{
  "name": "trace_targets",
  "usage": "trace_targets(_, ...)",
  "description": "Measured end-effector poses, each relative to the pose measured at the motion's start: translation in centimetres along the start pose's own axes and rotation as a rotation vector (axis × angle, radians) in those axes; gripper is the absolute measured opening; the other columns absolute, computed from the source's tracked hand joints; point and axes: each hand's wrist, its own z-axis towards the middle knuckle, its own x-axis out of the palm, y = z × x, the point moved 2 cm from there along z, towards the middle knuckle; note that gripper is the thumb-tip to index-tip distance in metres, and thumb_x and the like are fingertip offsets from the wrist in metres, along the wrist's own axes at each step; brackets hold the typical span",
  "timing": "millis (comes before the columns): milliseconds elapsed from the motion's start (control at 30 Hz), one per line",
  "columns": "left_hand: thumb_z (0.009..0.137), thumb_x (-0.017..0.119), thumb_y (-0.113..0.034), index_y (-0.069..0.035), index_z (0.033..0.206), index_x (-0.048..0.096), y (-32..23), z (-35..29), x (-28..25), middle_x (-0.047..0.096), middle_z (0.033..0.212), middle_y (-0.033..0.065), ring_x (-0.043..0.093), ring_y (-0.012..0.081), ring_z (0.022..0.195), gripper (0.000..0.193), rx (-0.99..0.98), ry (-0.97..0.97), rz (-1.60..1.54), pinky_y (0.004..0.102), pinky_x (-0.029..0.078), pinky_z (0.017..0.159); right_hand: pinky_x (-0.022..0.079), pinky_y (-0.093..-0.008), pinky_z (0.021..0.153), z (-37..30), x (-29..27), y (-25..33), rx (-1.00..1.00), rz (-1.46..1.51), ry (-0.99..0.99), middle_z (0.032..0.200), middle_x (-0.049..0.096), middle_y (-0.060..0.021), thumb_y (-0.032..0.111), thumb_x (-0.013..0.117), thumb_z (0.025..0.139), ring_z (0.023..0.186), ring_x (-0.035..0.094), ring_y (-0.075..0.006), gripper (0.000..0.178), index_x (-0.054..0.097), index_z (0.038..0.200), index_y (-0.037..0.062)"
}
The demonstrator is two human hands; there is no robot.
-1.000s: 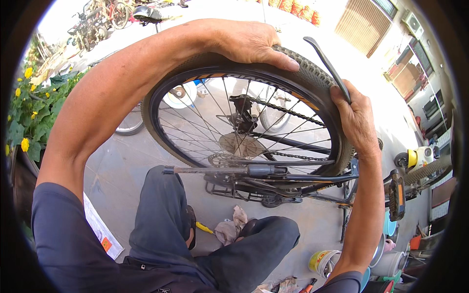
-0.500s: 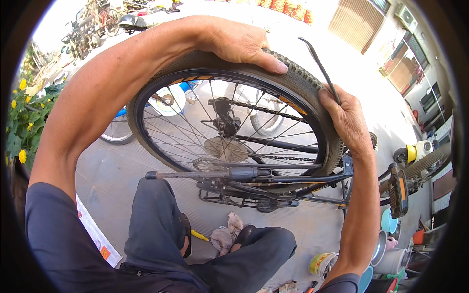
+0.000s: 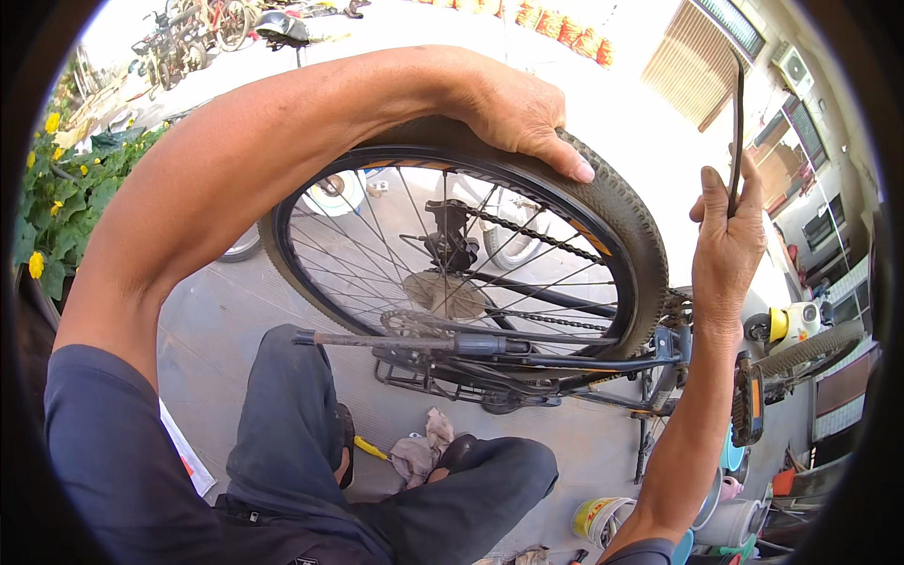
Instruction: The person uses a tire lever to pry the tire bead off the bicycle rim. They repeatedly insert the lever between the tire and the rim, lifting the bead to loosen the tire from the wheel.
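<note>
A bicycle wheel with a black knobby tire (image 3: 633, 217) and a dark rim lies tilted in front of me, its spokes showing the chain and derailleur (image 3: 450, 235) behind. My left hand (image 3: 527, 118) reaches over the far side and grips the tire, thumb pressed on its sidewall. To the right of the wheel, my right hand (image 3: 730, 245) is raised and holds a long thin dark tire lever (image 3: 738, 122), which points upward. That hand is apart from the tire. The black bicycle frame (image 3: 603, 363) lies beneath and in front of the wheel.
A pedal (image 3: 749, 400) sticks out near my right forearm. By my feet are a grey rag (image 3: 421, 452) and a yellow-handled tool (image 3: 370, 447). A bucket (image 3: 603, 520) and several basins stand at the lower right. Yellow-flowered plants (image 3: 89, 193) grow at the left.
My right hand has lifted off the tire and moved right, the lever swinging more upright with it. My left hand has shifted slightly right, still gripping the tire.
</note>
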Motion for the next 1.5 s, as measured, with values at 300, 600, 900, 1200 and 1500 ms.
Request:
trace_targets(300,0.091,0.065,-0.056,0.004,0.087,0.073,0.9,-0.2,0.1,0.065,0.067,0.0106,0.059,0.0206,0.062,0.060,0.014,-0.038,-0.019,0.0376,0.047,0.060,0.040,-0.0254,0.045,0.0,-5.6,4.5,-0.070,0.106,0.648,0.056,0.051,-0.0001,0.040,0.071,0.092,0.047,0.047,-0.0068,0.039,0.067,0.086,0.0017)
trace_targets(600,0.090,0.066,-0.058,0.004,0.086,0.073,0.7,-0.2,0.1,0.065,0.067,0.0109,0.059,0.0201,0.062,0.063,-0.012,-0.021,-0.018,0.0369,0.048,0.060,0.041,-0.0383,0.054,0.0,-5.1,3.3,-0.129,-0.248,0.774,0.059,0.052,-0.0130,0.017,0.060,0.100,0.050,0.051,-0.0242,0.015,0.059,0.095,0.0024)
trace_targets(900,0.091,0.064,-0.058,0.006,0.086,0.072,0.5,-0.3,-0.1,0.065,0.067,0.0131,0.059,0.0225,0.060,0.065,-0.005,-0.012,0.023,0.0393,0.049,0.061,0.037,-0.0404,0.053,1.3,-5.1,4.2,-0.219,-0.346,0.816,0.059,0.051,-0.0141,0.015,0.062,0.097,0.052,0.049,-0.0262,0.015,0.064,0.089,0.0024)
trace_targets(1200,0.090,0.065,-0.058,0.007,0.085,0.072,0.4,-0.8,-0.2,0.066,0.067,0.0147,0.060,0.0240,0.060,0.066,-0.007,-0.034,0.002,0.0401,0.049,0.061,0.042,-0.0402,0.058,1.9,-5.0,7.7,-0.088,-0.458,0.830,0.066,0.060,-0.0140,0.017,0.072,0.089,0.057,0.056,-0.0227,0.018,0.063,0.087,0.0014)
trace_targets(1500,0.088,0.064,-0.063,0.007,0.084,0.072,0.2,-0.6,-0.1,0.066,0.068,0.0171,0.062,0.0263,0.062,0.071,0.008,-0.046,0.030,0.0409,0.050,0.063,0.043,-0.0389,0.057,-0.6,-5.8,7.4,-0.356,-0.331,0.751,0.073,0.060,-0.0094,0.018,0.081,0.079,0.061,0.058,-0.0244,0.025,0.061,0.087,0.0048)
